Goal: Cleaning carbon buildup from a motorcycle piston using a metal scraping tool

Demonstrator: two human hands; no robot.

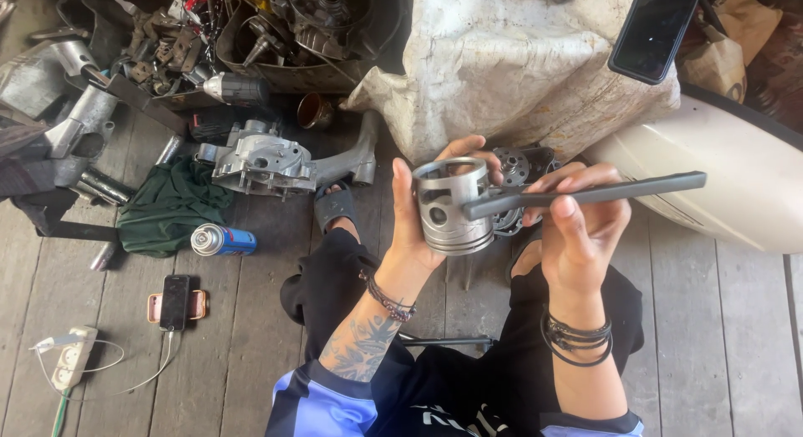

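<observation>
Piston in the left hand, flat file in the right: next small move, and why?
Probably a short stroke of the flat file along the piston wall. The left hand grips the piston upright, open skirt up, and the right hand holds the file level with its tip already touching the piston's side beside the pin hole, so a stroke looks set up.

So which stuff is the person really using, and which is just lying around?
Using:
- shiny silver metal piston, gripped by the left hand
- long flat dark grey metal bar, held by the right hand

Lying around:
- blue spray can
- crumpled green cloth
- black phone charging on the floor
- grey metal engine casing
</observation>
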